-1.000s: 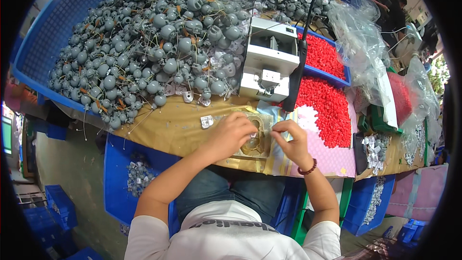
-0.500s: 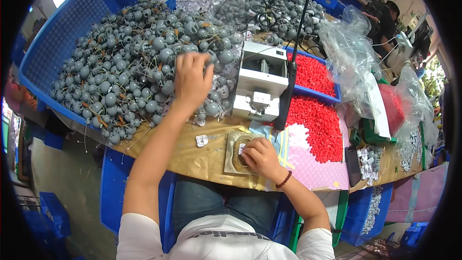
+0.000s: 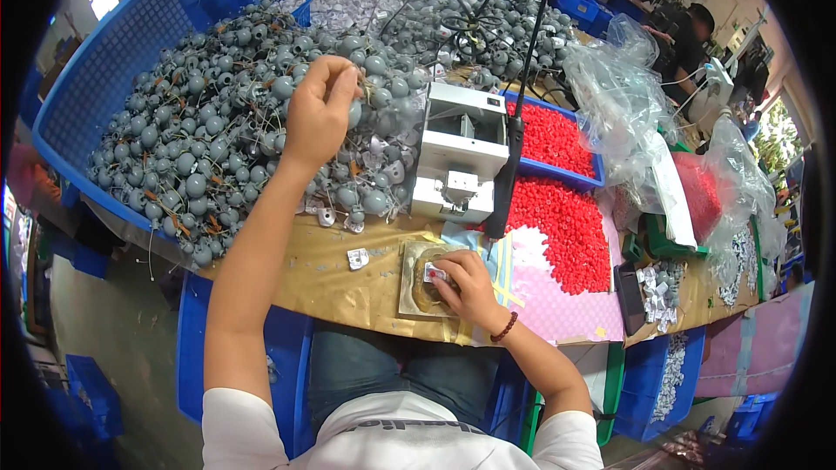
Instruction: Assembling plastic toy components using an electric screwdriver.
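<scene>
Bench (image 3: 300, 283): brown-covered, grey balls (image 3: 200, 148) heaped far left, red bits (image 3: 566, 244) spread right.
Block (image 3: 412, 300): near edge, just left of the right hand (image 3: 470, 283), which partly covers it; long axis unclear.
White piece (image 3: 428, 268): on the block, at the right hand's fingertips; whether gripped, cannot tell.
Left hand (image 3: 320, 113): farther off, raised over the balls, thumb and fingers drawn together; any hold, cannot tell.

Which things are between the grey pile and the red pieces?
The head view shows a white machine and, nearer the red pieces, a black tool.
</scene>
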Available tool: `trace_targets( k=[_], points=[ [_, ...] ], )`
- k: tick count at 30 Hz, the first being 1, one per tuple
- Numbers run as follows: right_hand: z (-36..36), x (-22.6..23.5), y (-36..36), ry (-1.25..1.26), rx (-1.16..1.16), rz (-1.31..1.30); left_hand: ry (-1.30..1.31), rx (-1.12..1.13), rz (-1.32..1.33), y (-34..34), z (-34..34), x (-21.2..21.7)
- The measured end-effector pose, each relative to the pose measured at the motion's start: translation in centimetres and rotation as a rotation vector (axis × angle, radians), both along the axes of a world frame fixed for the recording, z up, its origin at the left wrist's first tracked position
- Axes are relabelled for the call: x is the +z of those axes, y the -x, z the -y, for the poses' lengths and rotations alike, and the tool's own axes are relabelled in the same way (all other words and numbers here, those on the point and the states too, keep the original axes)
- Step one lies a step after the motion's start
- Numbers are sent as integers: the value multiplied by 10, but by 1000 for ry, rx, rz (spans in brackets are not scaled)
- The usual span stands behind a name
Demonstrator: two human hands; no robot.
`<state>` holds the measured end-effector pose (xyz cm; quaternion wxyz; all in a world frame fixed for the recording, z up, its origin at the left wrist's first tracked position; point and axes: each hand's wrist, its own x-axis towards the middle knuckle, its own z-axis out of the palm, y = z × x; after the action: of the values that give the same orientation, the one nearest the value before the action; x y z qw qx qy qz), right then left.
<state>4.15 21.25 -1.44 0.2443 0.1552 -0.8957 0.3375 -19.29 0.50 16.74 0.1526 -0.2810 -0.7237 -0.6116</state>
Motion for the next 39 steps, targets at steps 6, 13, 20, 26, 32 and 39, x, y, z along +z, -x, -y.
trace_targets(
  k=[6,13,20,26,32,39],
  points=[
    [3,8,-1,62,7,-4,819,221,-41,6,28,-31],
    [2,26,3,151,-54,-32,287,-21,122,-15,28,12],
    [4,35,6,191,-56,-52,900,128,-7,-12,46,-9],
    [7,37,7,196,-27,-39,791,20,-164,-32,60,-16],
    [12,59,13,166,11,-125,391,-151,43,-81,57,-1],
    [26,107,27,436,262,173,11,-618,695,-133,28,-49]
  ],
)
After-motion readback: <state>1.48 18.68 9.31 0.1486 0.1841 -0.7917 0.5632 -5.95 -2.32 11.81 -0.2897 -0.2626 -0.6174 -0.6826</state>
